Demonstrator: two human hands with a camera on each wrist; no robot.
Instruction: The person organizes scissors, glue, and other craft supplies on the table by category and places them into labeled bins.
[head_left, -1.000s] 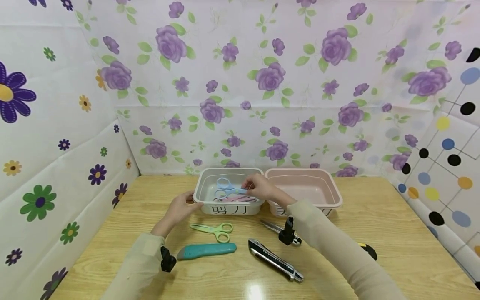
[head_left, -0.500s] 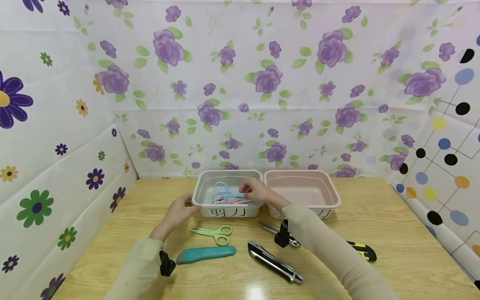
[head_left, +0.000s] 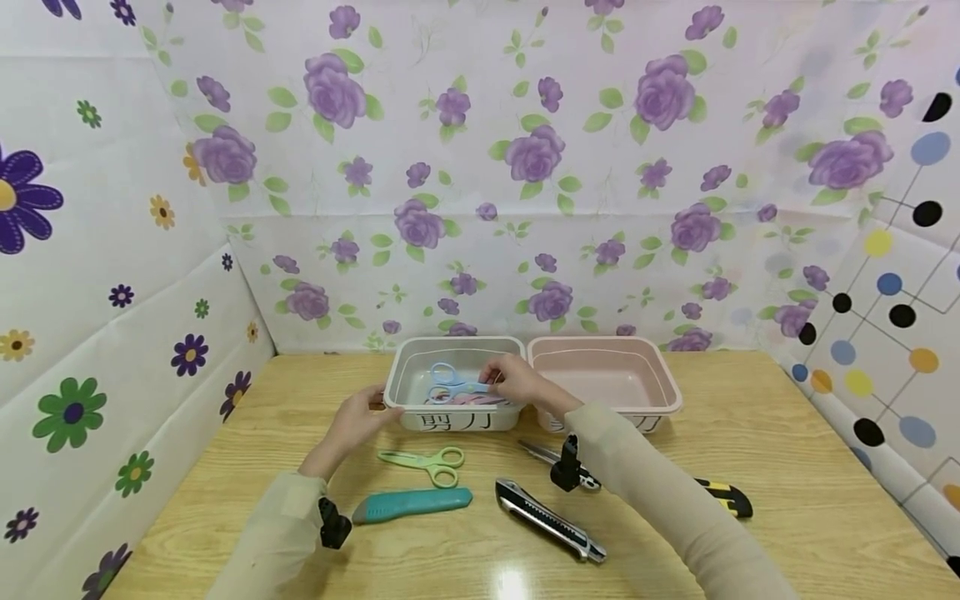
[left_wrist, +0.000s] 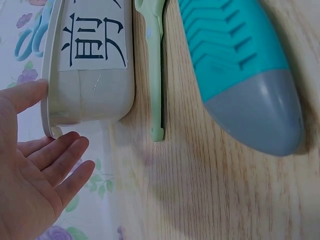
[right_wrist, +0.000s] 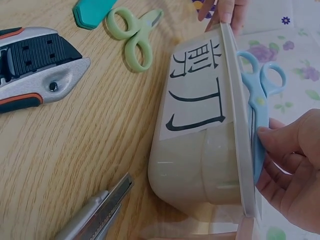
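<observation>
My left hand [head_left: 358,425] holds the left front corner of a greyish-white plastic basket [left_wrist: 100,95], its thumb on the rim and fingers below it. Black characters on a white label mark the basket's front. With thumb and fingers, my right hand [right_wrist: 295,165] pinches the blade end of light-blue scissors [right_wrist: 259,102], just inside this basket at its right part. The scissors' handle loops point left in the head view. Pink items [head_left: 476,399] lie under them, partly hidden; their full shape cannot be made out.
A pink basket [head_left: 600,342] stands beside the white one. On the wooden table lie green scissors [head_left: 423,460], a teal cutter [head_left: 412,503], a black-and-silver utility knife [head_left: 547,518], a silver knife [head_left: 538,452] partly behind the right wrist camera, and a yellow-black cutter [head_left: 733,498].
Both hands keep almost the same place, with the blue scissors still pinched over the pink items. The right hand has shifted very slightly left; the head view has shifted a little.
</observation>
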